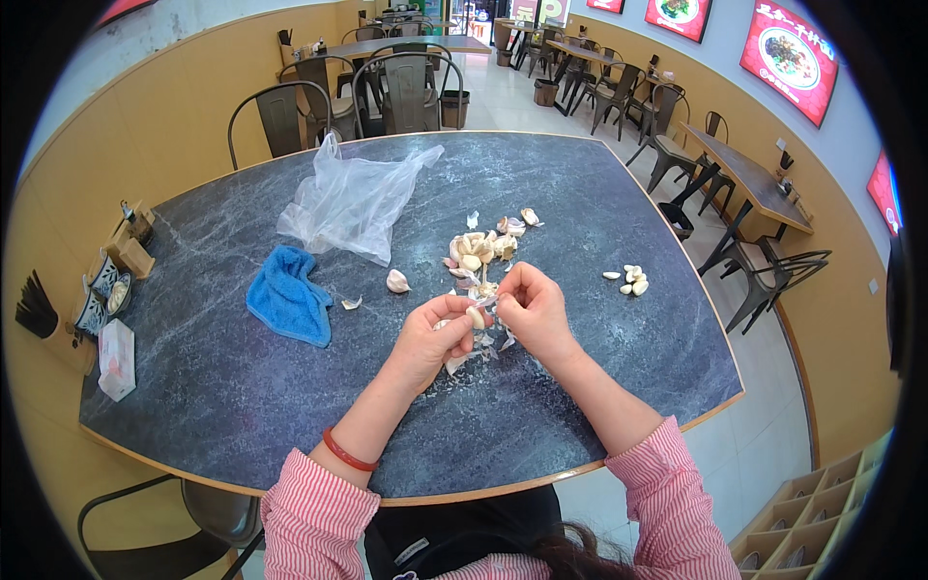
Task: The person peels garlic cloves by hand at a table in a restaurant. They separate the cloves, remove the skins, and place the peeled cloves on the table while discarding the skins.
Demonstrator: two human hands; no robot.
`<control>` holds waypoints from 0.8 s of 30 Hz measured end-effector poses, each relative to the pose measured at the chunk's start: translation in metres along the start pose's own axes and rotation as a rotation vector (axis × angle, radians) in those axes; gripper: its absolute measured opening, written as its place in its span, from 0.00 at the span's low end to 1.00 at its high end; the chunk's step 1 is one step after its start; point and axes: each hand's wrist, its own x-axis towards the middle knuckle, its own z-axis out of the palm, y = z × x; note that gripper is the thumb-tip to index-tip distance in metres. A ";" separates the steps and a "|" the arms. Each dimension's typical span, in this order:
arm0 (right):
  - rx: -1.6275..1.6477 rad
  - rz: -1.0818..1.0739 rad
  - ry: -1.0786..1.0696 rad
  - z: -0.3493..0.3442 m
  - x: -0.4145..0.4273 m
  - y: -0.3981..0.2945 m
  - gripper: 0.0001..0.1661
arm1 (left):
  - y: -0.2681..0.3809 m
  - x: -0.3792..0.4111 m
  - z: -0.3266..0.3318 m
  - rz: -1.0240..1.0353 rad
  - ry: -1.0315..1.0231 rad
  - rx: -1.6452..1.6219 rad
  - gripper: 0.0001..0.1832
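Observation:
Between the thumb and fingers of my left hand (435, 333) is a pale garlic clove (475, 317). My right hand (535, 310) pinches a strip of thin garlic skin (487, 301) at the upper end of that clove. Just beyond my hands lies a pile of garlic cloves (471, 250), some in their skins. Loose papery skins (484, 341) are scattered on the table beneath my hands. A small group of peeled cloves (638, 281) sits apart to the right. Left of the pile rests a single garlic bulb or large clove in its skin (397, 281).
A crumpled clear plastic bag (355, 196) and a blue cloth (290, 293) lie on the dark table (239, 406), left of the garlic. Along the left edge stand a tissue pack (117, 359), patterned bowls (93, 312) and a chopstick holder (43, 319). Metal chairs (409, 83) stand beyond.

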 end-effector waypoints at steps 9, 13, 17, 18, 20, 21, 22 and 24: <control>-0.014 -0.033 0.075 -0.003 0.003 0.007 0.03 | 0.002 -0.001 0.001 0.006 0.024 -0.110 0.11; -0.008 -0.028 0.076 -0.003 0.003 0.007 0.03 | 0.002 0.001 -0.004 0.004 -0.013 -0.234 0.14; -0.053 -0.043 0.084 -0.004 0.002 0.005 0.02 | 0.001 0.002 -0.007 -0.007 -0.045 -0.349 0.13; -0.050 -0.049 0.079 -0.004 0.002 0.006 0.02 | 0.000 0.002 -0.008 -0.008 -0.048 -0.369 0.12; -0.043 -0.060 0.070 -0.003 0.001 0.007 0.02 | -0.001 0.003 -0.009 -0.013 -0.039 -0.369 0.11; -0.038 -0.063 0.071 -0.003 0.001 0.007 0.02 | -0.001 0.003 -0.010 -0.018 -0.027 -0.349 0.11; -0.033 -0.067 0.072 -0.002 0.001 0.006 0.02 | -0.002 0.003 -0.010 -0.022 -0.015 -0.330 0.10; -0.024 -0.082 0.076 -0.002 0.000 0.006 0.02 | -0.001 0.003 -0.009 -0.028 0.036 -0.286 0.10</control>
